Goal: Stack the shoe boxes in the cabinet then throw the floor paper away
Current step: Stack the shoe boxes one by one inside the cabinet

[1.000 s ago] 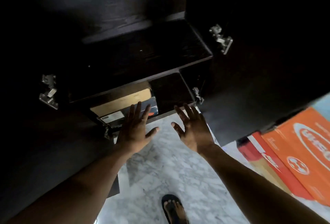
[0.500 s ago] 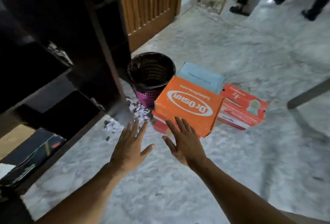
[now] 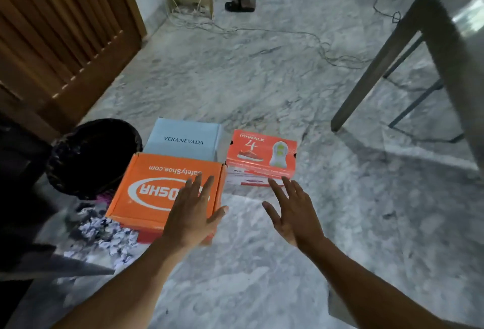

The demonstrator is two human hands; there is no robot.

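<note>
While every shoe box I can see sits on the marble floor (image 3: 262, 263), the stacking looks far from finished. An orange box (image 3: 157, 192) lies on a lower red box (image 3: 148, 236), a pale blue box (image 3: 183, 140) sits just behind it, and a red-and-white box (image 3: 262, 155) is beside that. None is in the cabinet (image 3: 18, 171), which I take to be the dark shape at the left edge. Torn paper (image 3: 104, 231) litters the floor near the bin (image 3: 91, 155), so that job is untouched too.

Both arms reach forward, palms down. The left hand (image 3: 191, 213) hovers over the orange box's near corner, its grip wide and empty; whether it touches, I cannot tell. The right hand (image 3: 293, 213) hangs over bare floor just short of the red-and-white box, equally wide, holding nothing.
</note>
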